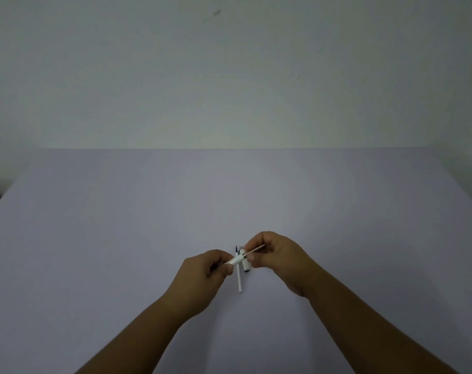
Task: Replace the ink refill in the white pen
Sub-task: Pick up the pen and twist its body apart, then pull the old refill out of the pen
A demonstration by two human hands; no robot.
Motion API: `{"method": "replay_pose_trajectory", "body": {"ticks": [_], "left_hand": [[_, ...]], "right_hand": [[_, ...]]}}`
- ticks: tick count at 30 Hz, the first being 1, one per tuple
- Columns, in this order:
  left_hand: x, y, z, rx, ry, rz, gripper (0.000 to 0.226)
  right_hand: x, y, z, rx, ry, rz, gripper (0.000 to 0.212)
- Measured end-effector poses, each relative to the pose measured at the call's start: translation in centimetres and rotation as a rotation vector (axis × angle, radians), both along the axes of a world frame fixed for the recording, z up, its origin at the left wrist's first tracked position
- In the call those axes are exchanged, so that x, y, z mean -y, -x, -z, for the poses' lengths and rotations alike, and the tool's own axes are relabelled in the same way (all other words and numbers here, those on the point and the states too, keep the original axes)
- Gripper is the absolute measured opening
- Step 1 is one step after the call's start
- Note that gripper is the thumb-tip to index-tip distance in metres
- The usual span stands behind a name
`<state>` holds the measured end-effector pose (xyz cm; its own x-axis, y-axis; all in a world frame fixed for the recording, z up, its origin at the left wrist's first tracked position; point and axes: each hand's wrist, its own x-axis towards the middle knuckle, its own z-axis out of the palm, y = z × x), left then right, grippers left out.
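White plastic over a lilac tabletop (121, 238): your left hand (202, 273) pinches the white pen's barrel (236, 259) near the table's centre, while your right hand (275, 255), at 3 o'clock of it, is closed on the thin refill (256, 250) entering its open end. Keep refill and barrel in one line and slide gently; forcing it at an angle could bend it. On the table beneath, running toward 6 o'clock, lies another white tube (239, 279); small dark parts (246, 268) lie beside it, too tiny to identify. No containers are in view.
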<state>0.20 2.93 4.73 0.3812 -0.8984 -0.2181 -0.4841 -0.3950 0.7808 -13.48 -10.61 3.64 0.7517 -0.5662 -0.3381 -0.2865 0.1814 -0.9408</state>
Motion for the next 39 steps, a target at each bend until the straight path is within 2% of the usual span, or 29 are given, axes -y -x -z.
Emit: {"method": "replay_pose_trajectory", "body": {"ticks": [3, 5, 8, 11, 16, 23, 29, 32, 34, 35, 36, 37, 39], "left_hand": [[0.0, 0.0, 0.1, 0.011, 0.015, -0.01, 0.01], [-0.1, 0.1, 0.2, 0.013, 0.023, -0.01, 0.01], [0.1, 0.2, 0.2, 0.006, 0.018, -0.011, 0.009], [0.2, 0.3, 0.3, -0.056, 0.006, -0.025, 0.01], [0.1, 0.5, -0.1, -0.217, 0.004, 0.012, 0.04], [0.7, 0.7, -0.1, -0.38, -0.014, 0.01, 0.035], [0.6, 0.1, 1.2, -0.441, -0.037, -0.035, 0.035], [0.7, -0.2, 2.1, -0.457, -0.047, -0.1, 0.037], [0.9, -0.3, 2.8, -0.469, -0.059, -0.132, 0.038], [1.0, -0.4, 3.1, -0.476, -0.062, -0.143, 0.037], [1.1, -0.4, 3.3, -0.482, -0.064, -0.15, 0.037], [1.2, -0.5, 3.6, -0.486, -0.066, -0.155, 0.036], [1.4, -0.5, 4.0, -0.492, -0.076, -0.161, 0.035]], "right_hand": [[-0.2, 0.2, 0.1, 0.035, -0.101, 0.004, 0.025], [-0.5, 0.1, 0.2, 0.011, -0.166, 0.036, 0.02], [-0.6, -0.1, 0.6, 0.059, -0.129, 0.111, 0.006], [-0.6, -0.3, 0.2, 0.169, -0.161, 0.177, 0.022], [0.1, -0.3, -0.4, 0.183, -0.147, 0.158, 0.025], [0.7, -1.0, -0.6, 0.205, -0.142, 0.224, 0.018], [3.2, -1.8, -0.1, 0.32, -0.327, 0.527, 0.015], [3.8, -2.2, 2.5, 0.033, -0.218, 0.481, 0.014], [3.3, -2.0, 5.2, -0.251, -0.066, 0.287, 0.011], [3.0, -2.0, 6.5, -0.385, 0.059, 0.181, 0.005], [2.7, -2.0, 7.5, -0.491, 0.191, 0.101, 0.007], [2.4, -2.0, 8.5, -0.552, 0.283, 0.077, 0.014], [2.0, -2.2, 9.4, -0.572, 0.337, 0.137, 0.022]]}}
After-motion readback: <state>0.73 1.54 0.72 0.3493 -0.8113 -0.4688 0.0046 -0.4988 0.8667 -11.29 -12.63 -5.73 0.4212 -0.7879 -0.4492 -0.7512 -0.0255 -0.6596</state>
